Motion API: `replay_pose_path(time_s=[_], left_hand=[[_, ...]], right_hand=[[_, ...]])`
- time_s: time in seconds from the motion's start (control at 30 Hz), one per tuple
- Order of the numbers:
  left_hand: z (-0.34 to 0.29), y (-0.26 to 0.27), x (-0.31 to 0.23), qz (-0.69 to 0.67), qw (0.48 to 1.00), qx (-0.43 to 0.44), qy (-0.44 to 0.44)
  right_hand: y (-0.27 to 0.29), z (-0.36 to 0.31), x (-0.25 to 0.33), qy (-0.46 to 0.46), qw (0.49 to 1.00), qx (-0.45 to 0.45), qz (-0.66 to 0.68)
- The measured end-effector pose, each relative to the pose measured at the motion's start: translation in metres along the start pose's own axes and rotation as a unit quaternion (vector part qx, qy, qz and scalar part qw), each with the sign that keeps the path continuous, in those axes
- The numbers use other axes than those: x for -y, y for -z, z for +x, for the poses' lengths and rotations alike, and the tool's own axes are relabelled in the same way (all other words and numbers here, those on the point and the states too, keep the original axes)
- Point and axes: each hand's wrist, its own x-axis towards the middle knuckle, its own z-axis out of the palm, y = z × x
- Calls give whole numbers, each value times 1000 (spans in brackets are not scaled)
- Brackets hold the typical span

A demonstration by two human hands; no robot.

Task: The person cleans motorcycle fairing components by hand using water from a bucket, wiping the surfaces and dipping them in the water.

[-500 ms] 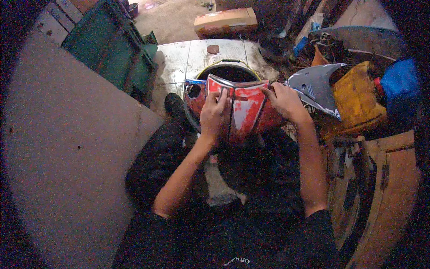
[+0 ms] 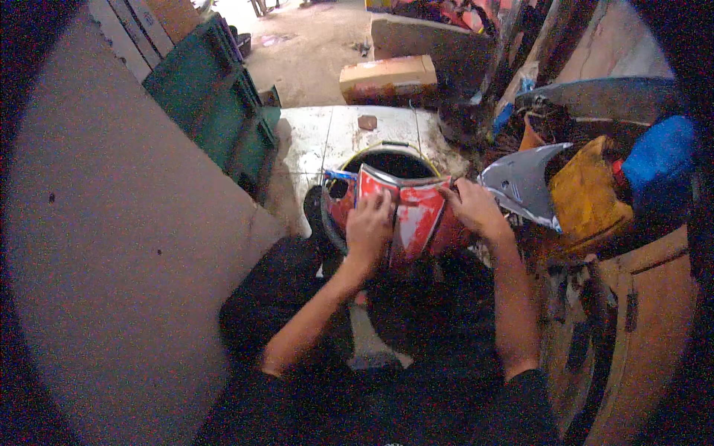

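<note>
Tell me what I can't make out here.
Head view: anything under the left hand, hidden by its fingers.
Head view: whatever the bucket holds, hidden by darkness and the red panel.
Head view: the right end of the blue thing, lost in the dark rim.
Head view: the far red items, cut off by the top edge.

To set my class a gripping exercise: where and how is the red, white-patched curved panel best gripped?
Take the panel by its upper right corner, coming from the right: the exposed edge there likely allows a pinch, and the right hand is there.
</note>
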Motion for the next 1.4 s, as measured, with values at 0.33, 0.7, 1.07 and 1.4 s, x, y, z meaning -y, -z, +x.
replay_pose_path(time_s=[0.33,0.7,1.07,1.4], left_hand=[[8,6,9,-232,971,-41,29],[4,13,7,-177,984,-10,32],[1,11,18,-185,975,69,98],[-10,13,0,-92,993,75,13]], right_hand=[[1,-3,-7,30,999,-17,18],[2,-7,-3,19,999,-27,17],[8,-5,1,10,999,-3,31],[9,-3,2,11,1000,-1,17]])
